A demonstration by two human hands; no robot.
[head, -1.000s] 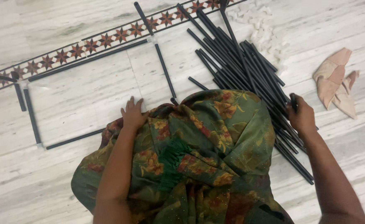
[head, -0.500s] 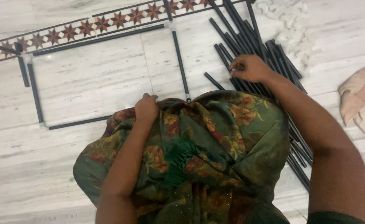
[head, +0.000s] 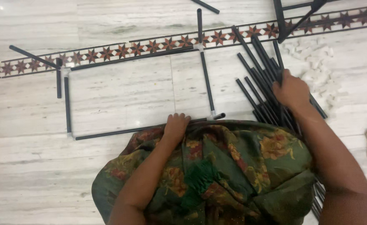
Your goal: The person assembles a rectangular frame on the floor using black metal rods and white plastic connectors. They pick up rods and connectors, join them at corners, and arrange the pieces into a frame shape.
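While the left hand [head: 176, 125] lay palm down with loose fingers on the edge of the green flowered cloth [head: 233, 166], gripping nothing, the right hand [head: 291, 89] reached out over the rod pile [head: 262, 87] on the floor [head: 117, 100]. Its fingers curled down among the black rods; they seemed to close on one, though the back of the hand hid the grip, so I could not tell for sure. The pile fanned out right of centre, its rods lying side by side and partly crossing, the near ends running under the cloth. Just left of it a rod frame [head: 69, 104] lay flat on the pale marble, a rectangle joined by small white corner pieces, its near rail touching the cloth's edge beside the left hand. One loose rod [head: 33, 57] rested slantwise across the patterned star border [head: 108, 53] at the frame's far left corner. White connectors [head: 317, 66] lay scattered beyond the right hand.
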